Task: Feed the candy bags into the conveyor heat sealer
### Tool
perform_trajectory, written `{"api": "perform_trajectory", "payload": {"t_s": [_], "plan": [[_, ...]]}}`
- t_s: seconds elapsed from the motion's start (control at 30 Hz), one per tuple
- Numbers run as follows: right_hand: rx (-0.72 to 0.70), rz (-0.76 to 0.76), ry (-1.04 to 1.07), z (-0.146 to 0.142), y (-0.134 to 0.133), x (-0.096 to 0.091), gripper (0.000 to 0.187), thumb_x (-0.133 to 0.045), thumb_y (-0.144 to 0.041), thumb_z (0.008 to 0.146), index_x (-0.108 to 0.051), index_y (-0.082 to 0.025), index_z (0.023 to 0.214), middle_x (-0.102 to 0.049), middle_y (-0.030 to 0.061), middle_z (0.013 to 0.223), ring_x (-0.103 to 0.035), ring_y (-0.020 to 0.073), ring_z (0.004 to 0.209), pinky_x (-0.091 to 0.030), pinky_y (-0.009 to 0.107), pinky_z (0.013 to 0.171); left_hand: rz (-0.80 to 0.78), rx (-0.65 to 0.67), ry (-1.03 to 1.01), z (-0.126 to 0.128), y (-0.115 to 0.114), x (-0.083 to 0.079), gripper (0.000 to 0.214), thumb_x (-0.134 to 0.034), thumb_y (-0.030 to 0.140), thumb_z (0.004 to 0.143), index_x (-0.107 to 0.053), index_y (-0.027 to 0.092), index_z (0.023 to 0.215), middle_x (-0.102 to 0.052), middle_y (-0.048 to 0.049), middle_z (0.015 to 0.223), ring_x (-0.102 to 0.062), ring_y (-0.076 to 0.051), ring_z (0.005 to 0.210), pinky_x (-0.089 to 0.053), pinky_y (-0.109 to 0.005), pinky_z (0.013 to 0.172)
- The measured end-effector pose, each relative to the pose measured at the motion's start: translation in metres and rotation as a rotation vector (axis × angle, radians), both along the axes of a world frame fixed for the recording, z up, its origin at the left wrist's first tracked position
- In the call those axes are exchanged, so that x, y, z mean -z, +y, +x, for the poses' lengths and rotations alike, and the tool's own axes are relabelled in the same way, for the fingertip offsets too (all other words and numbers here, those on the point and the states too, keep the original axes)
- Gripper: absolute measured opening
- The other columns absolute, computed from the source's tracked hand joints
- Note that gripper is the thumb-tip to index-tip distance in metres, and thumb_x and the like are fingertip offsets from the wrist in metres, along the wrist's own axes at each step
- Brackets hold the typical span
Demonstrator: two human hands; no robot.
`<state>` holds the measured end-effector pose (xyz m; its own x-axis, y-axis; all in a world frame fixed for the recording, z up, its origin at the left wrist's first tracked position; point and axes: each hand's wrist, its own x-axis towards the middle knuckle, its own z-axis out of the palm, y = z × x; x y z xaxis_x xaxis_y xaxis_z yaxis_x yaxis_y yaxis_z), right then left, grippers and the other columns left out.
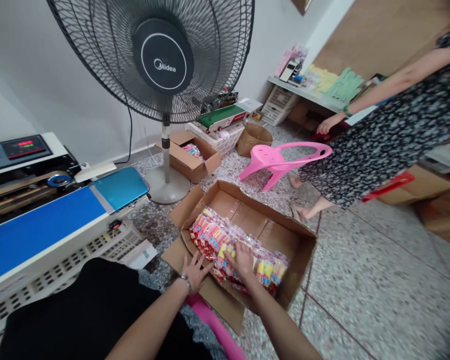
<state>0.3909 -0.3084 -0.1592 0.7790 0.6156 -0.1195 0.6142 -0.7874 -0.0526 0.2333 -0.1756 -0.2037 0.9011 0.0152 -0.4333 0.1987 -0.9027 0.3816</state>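
Along the near long wall of the cardboard box (pixel 247 215), the wrapped packets (pixel 217 232) lie crowded together, reaching from the left end almost to the right end. The likeliest trouble is slipping: the wrappers look slick, so a hard push from above could make the row slump toward the far long wall, where a bare strip of box bottom gives nothing to lean on. Pressing down could also crease the wrappers, and packets nudged over the near edge could slide out along the folded-out flap (pixel 225 305). The row's long axis follows the box's own, slanting from the left end to the right end; the red printed parts mostly sit toward the near edge, the clear wrap toward the far one. Any lettering is too blurred to read.

The right hand (pixel 243 260) lies open over the middle of the row, thumb apart from the fingers, with nothing visibly gripped. The left hand (pixel 195 272) is open too, fingers spread at the near edge; whether its fingertips touch packets I cannot tell. Around the box is speckled floor (pixel 360 280), with a fan (pixel 163 57) and a pink chair (pixel 268 157) beyond the far side.
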Motion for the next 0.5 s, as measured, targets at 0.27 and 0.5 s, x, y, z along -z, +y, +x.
{"api": "perform_trajectory", "payload": {"t_s": [0.27, 0.5], "plan": [[0.051, -0.073, 0.124, 0.012, 0.021, -0.004, 0.052, -0.042, -0.058, 0.079, -0.048, -0.020, 0.114, -0.061, 0.0096, 0.105, -0.056, 0.0238, 0.095, -0.038, 0.032, 0.074, -0.021, -0.002, -0.002, 0.000, 0.001, 0.001, 0.073, -0.053, 0.038, 0.073, -0.019, 0.038, 0.138, -0.020, -0.0107, 0.149, -0.007, -0.039, 0.134, -0.006, -0.072, 0.093], [0.002, -0.024, 0.111, 0.016, 0.024, 0.008, 0.032, -0.044, -0.048, 0.081, -0.055, -0.021, 0.093, -0.065, 0.0047, 0.083, -0.059, 0.0197, 0.079, -0.034, 0.025, 0.063, -0.069, -0.022, -0.033, -0.002, 0.006, -0.004, 0.066, -0.046, 0.032, 0.076, -0.024, 0.030, 0.138, -0.022, -0.0102, 0.148, -0.010, -0.035, 0.134, -0.014, -0.071, 0.094]]}}
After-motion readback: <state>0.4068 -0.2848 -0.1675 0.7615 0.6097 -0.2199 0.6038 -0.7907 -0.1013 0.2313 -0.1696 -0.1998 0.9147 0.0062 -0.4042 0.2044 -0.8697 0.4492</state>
